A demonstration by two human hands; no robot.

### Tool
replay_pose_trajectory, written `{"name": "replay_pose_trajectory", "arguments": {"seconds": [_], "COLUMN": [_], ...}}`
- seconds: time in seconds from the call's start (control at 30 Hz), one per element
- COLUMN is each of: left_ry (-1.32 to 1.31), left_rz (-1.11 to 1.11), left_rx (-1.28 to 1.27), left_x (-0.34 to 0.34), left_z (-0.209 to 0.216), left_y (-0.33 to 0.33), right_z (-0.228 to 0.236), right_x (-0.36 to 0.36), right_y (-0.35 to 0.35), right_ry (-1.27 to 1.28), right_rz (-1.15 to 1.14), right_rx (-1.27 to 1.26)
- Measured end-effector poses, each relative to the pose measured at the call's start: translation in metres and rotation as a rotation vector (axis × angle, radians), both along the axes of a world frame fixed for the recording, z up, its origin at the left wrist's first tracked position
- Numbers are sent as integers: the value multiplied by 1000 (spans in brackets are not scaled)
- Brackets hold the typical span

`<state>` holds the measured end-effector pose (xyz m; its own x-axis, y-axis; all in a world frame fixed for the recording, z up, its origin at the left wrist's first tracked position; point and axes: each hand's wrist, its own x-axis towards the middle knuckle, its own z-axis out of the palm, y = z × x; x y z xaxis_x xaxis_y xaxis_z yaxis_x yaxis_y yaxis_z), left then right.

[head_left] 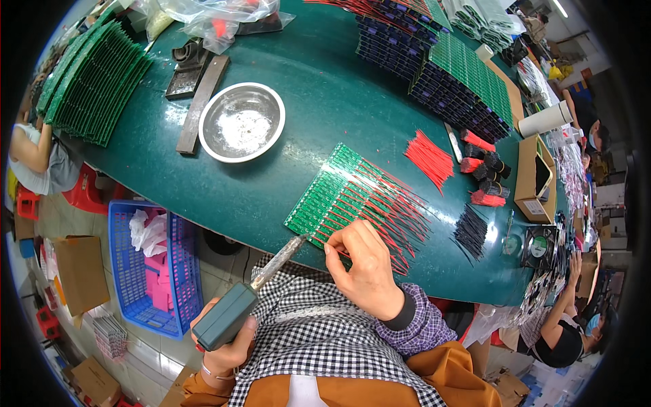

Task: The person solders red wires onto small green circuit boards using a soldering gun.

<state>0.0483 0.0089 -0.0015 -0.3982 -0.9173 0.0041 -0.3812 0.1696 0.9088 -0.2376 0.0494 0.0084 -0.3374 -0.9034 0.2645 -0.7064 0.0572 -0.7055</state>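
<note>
My left hand (230,344) is closed round the dark green body of a soldering gun (227,316). Its thick, worn metal tip reaches the near corner of a green circuit board panel (324,182), which lies on the table with rows of red wires (397,214) trailing off its right side. Over the panel's near end, my right hand (366,264) is pinched, thumb and forefinger close together beside the nearest wires. What sits between those fingertips is too small to make out. To the right lie a loose bunch of red wires (430,161) and a bunch of black wires (470,233).
A steel bowl (270,139) stands beside a metal bar (203,102) and a small tray (184,83). Stacked boards rise at the far left (95,85) and far right (468,81). Wire bundles (485,166) lie near a cardboard box (536,180). Below the table's left edge is a blue basket (119,271).
</note>
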Motion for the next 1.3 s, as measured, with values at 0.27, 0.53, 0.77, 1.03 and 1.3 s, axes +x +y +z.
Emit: {"name": "replay_pose_trajectory", "arguments": {"seconds": [0.27,0.53,0.77,1.03,1.3], "left_ry": [7,126,114,-22,-187], "left_rz": [2,209,-2,-130,50], "left_rx": [-64,290,85,-170,-154], "left_x": [3,9,-17,-37,-48], "left_z": [-8,-19,6,13,38], "left_y": [1,3,-6,-19,-26], "right_z": [-1,-1,25,43,24], "right_x": [-4,-4,-28,-115,-177], "right_y": [-2,3,24,98,142], "right_ry": [-13,6,41,288,424], "right_rz": [-8,17,-23,-547,-676], "right_rx": [-29,-53,-79,-10,84]}}
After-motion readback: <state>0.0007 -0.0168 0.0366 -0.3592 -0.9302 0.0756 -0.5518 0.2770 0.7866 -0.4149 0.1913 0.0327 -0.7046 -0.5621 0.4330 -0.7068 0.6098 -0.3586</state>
